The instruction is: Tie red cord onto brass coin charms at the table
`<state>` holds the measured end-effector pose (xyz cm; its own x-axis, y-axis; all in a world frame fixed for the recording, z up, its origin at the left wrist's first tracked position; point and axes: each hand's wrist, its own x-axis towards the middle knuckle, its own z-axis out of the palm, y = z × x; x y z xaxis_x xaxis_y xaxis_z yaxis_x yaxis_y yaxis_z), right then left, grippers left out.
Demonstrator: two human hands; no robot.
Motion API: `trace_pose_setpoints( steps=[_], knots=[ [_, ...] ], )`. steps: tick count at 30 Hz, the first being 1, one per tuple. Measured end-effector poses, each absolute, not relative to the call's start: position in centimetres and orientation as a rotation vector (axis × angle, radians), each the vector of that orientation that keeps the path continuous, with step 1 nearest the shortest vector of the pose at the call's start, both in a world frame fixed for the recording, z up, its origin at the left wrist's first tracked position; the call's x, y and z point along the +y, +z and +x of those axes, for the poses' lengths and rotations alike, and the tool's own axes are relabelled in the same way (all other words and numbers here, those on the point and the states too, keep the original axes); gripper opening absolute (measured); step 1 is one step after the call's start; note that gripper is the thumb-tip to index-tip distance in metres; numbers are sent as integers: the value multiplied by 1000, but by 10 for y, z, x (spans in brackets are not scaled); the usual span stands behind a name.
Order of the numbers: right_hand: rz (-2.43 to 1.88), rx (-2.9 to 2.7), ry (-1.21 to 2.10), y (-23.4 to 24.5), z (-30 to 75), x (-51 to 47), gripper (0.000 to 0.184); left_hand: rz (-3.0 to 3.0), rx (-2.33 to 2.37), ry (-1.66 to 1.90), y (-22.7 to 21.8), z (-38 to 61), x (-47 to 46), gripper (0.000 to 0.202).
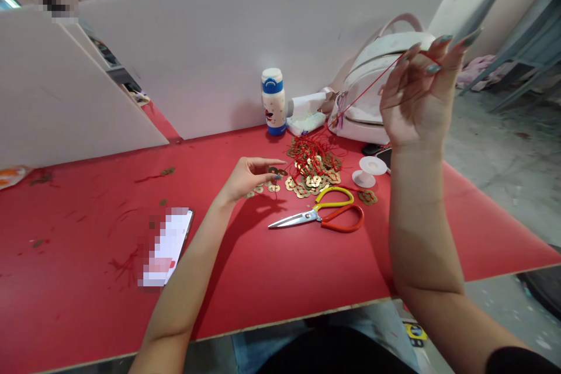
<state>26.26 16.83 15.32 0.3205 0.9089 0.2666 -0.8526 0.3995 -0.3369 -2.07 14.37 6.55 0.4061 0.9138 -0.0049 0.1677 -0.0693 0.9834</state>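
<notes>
My left hand (pixel 246 180) is low over the table, thumb and forefinger closed on brass coins (pixel 273 171) with square-looking holes. Raised high on the right, my right hand (pixel 418 90) grips a thin red cord (pixel 370 86). The cord slants down leftward, taut, toward a pile of coin clusters (pixel 313 178) tied with tangled red cord. Whether it reaches the coins in my left hand I cannot tell. Several loose coins (pixel 258 189) lie under my left hand. Scissors (pixel 309 217) with one yellow and one red handle rest just in front of the pile, nearly closed.
A white spool (pixel 369 170) and a coin cluster (pixel 367 197) sit right of the pile. Behind are a bottle (pixel 273 102), a white packet (pixel 305 123) and a pale backpack (pixel 363 93) against a white partition (pixel 197 64). A phone (pixel 169 248) lies left on the red table (pixel 245 280).
</notes>
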Motion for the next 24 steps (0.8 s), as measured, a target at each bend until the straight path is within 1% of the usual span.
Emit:
trace_pose_setpoints(
  steps=[2, 4, 7, 9, 13, 16, 20, 22, 24],
  knots=[
    [-85, -384, 1202, 151, 266, 170, 35, 1542, 992, 816, 67, -21, 142, 32],
    [-9, -314, 1226, 150, 269, 170, 31, 1566, 983, 808, 67, -21, 142, 24],
    [67, -254, 1239, 151, 272, 168, 29, 1588, 995, 852, 65, -19, 143, 12],
    [78, -257, 1248, 151, 274, 168, 30, 1577, 1036, 926, 62, -19, 145, 11],
    [-45, -380, 1135, 140, 281, 181, 31, 1488, 1096, 1082, 59, -18, 149, 15],
    [-335, -580, 947, 124, 282, 196, 23, 1377, 1102, 1167, 58, -18, 151, 24],
    [-671, -983, 746, 107, 268, 203, 11, 1137, 1139, 1269, 57, -17, 152, 36],
    [-778, -1196, 700, 103, 252, 199, 12, 1048, 1132, 1323, 56, -17, 153, 40],
    [-856, -1432, 725, 100, 230, 193, 21, 1017, 1125, 1375, 55, -17, 153, 40]
  ],
)
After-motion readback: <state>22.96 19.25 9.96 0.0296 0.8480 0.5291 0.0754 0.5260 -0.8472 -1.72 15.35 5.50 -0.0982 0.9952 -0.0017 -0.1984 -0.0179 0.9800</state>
